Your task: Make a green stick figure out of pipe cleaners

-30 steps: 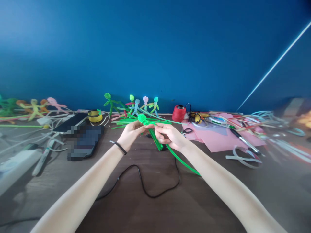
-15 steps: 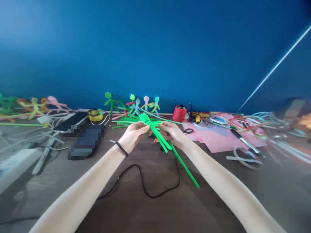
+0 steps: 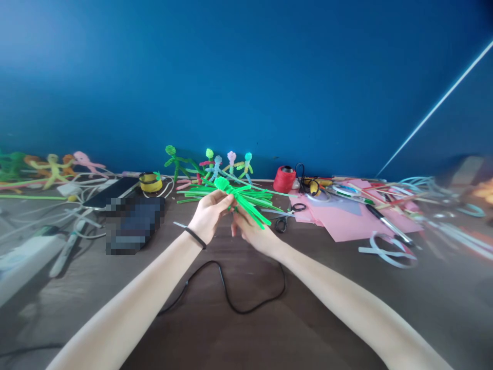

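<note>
A bright green pipe cleaner figure point(image 3: 222, 184) with a wound round head is held up over the table. My left hand point(image 3: 210, 213) pinches it just below the head between thumb and fingers. Several loose strands point(image 3: 252, 211) hang from it toward the lower right, over my right hand point(image 3: 252, 231). The fingers of that hand are bent in under the figure, close to the left fingertips. A bit of green pipe cleaner shows at their tips, and the rest of the grip is hidden. Behind lies a bundle of green pipe cleaners point(image 3: 190, 194).
Several small pipe cleaner figures point(image 3: 176, 163) stand along the blue wall. To the left are a phone point(image 3: 136, 223), a yellow tape roll point(image 3: 150, 183) and cables. Scissors point(image 3: 282, 222), a red thread spool point(image 3: 284, 180), pink paper point(image 3: 339, 223) and a marker point(image 3: 389, 226) lie right. A black cord point(image 3: 227, 293) curves in front.
My right hand has moved left and under the figure. The long strand that pointed down to the right is out of sight, and the scissors are now uncovered. The figure has shifted slightly left.
</note>
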The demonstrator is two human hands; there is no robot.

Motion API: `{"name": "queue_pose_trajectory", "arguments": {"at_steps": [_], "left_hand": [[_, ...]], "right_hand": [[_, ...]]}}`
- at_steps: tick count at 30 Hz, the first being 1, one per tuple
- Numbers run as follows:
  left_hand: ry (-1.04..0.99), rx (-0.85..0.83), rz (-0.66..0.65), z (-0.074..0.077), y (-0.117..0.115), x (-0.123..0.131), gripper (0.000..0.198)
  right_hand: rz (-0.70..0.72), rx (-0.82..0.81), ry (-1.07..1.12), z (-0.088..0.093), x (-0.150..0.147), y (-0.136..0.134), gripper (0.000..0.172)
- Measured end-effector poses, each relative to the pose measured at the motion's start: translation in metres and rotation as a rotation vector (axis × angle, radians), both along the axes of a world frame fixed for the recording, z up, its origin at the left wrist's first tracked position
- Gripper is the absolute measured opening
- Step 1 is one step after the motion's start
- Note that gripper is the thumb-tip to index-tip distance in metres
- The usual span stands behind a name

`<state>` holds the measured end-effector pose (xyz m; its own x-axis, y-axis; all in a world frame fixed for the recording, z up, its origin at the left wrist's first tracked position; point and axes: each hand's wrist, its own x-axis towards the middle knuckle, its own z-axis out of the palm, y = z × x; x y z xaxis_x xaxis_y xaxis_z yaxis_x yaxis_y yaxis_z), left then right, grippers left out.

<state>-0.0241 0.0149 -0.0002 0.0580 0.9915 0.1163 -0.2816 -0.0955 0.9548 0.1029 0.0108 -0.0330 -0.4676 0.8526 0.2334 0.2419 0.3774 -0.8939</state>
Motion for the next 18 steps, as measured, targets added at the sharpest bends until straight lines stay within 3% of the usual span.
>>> {"name": "queue_pose_trajectory", "arguments": {"at_steps": [3, 7, 12, 18], "left_hand": [[0.109, 0.048, 0.061, -0.003, 0.001, -0.001, 0.018], [0.422, 0.180, 0.205, -0.004, 0.001, 0.000, 0.014], [0.678, 0.213, 0.248, -0.002, 0.002, -0.002, 0.014], [0.727, 0.209, 0.248, 0.002, 0.005, -0.007, 0.019]], "right_hand": [[-0.014, 0.050, -0.091, 0.000, -0.007, -0.011, 0.013], [0.050, -0.055, -0.154, 0.004, -0.006, -0.018, 0.006], [0.033, 0.005, -0.172, 0.020, 0.002, -0.016, 0.024], [-0.107, 0.179, -0.178, 0.032, 0.020, 0.001, 0.028]]}}
